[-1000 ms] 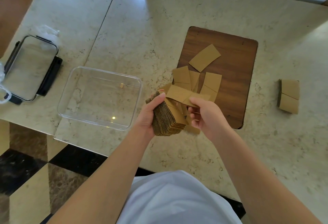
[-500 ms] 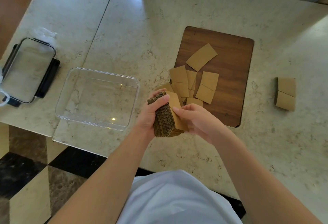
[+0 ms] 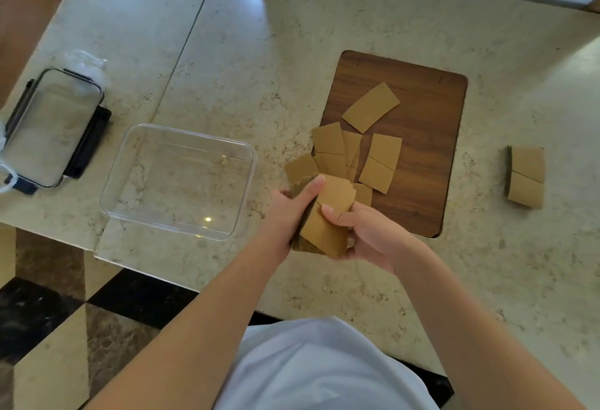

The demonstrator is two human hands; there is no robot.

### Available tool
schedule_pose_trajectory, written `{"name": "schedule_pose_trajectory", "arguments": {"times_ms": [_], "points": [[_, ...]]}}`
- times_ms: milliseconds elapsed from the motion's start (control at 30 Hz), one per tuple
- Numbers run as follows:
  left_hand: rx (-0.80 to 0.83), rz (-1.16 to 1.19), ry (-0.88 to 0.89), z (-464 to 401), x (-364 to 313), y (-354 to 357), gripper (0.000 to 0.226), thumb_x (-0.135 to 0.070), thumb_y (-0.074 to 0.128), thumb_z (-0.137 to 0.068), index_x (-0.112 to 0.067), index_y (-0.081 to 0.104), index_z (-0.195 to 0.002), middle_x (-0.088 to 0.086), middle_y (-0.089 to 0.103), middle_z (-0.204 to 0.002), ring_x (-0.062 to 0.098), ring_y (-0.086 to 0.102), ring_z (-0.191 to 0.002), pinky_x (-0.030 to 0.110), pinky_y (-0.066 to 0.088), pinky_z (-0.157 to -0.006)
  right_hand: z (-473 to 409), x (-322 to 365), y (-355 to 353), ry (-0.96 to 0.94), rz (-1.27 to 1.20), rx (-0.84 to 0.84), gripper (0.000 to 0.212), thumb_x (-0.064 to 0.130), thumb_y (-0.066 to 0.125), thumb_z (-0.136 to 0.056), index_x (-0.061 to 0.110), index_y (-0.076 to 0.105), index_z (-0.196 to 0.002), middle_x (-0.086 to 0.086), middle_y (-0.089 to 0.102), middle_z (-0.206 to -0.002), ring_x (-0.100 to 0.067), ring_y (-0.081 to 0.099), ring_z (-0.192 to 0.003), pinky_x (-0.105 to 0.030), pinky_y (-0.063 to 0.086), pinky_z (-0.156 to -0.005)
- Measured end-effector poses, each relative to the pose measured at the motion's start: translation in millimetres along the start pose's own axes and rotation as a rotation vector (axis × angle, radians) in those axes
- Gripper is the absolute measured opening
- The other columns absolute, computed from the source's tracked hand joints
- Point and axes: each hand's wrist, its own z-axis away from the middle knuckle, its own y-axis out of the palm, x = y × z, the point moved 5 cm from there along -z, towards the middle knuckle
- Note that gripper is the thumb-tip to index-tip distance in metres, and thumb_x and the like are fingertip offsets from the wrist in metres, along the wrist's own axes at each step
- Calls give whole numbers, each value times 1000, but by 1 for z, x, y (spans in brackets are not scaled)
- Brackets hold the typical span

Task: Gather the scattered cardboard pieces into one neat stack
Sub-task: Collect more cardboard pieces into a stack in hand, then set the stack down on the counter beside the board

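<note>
The stack (image 3: 326, 215) of cardboard pieces is held above the near edge of the counter (image 3: 357, 20), just left of the wooden board (image 3: 422, 101). The left hand (image 3: 289, 211) grasps its left side, thumb over the top edge; the right hand (image 3: 367, 231) closes on the right side, fingers curled across the top piece, apparently to square the edges. Loose pieces (image 3: 344, 153) lie overlapping on the board's left part, so gathering is unfinished. A small separate pile (image 3: 526, 176) sits well right. An empty clear container (image 3: 178, 179) stands left.
</note>
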Motion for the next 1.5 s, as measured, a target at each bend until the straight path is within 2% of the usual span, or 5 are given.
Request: {"name": "schedule_pose_trajectory", "arguments": {"times_ms": [233,500,633,833,1500], "points": [[48,-342,-18,1,-24,100,83,-68,44,-97,-23,18,-162,7,42,-156,32,47,-137,47,39,-113,37,27,-75,-62,130,-390,81,36,77,-90,26,28,-154,-2,57,-135,-25,59,-116,-45,52,-101],[223,-379,62,6,-38,287,67,-53,43,-104,-13,30,-156,10,47,-151,33,51,-133,53,44,-112,113,55,-217,-284,211,-790,67,30,71,-94,16,35,-148,4,62,-106,-13,65,-90,-26,57,-64],[268,-390,55,-3,-40,352,58,-49,37,-105,-15,40,-153,10,52,-147,32,54,-130,53,46,-111,126,70,-269,-223,259,-809,55,27,63,-94,14,42,-143,-10,64,-121,-30,64,-108,-49,56,-95],[151,-414,46,-33,-47,396,46,-34,34,-107,-8,56,-138,15,63,-135,34,58,-122,45,46,-108,106,78,-311,-210,137,-819,43,20,59,-96,6,48,-135,-14,65,-117,-25,63,-96,-34,53,-70],[104,-362,45,-53,-31,404,54,-40,40,-102,-13,49,-148,10,58,-144,31,55,-131,50,43,-113,76,62,-339,-178,77,-769,87,47,65,-92,14,21,-160,-15,40,-156,-35,39,-143,-53,36,-116]]}}
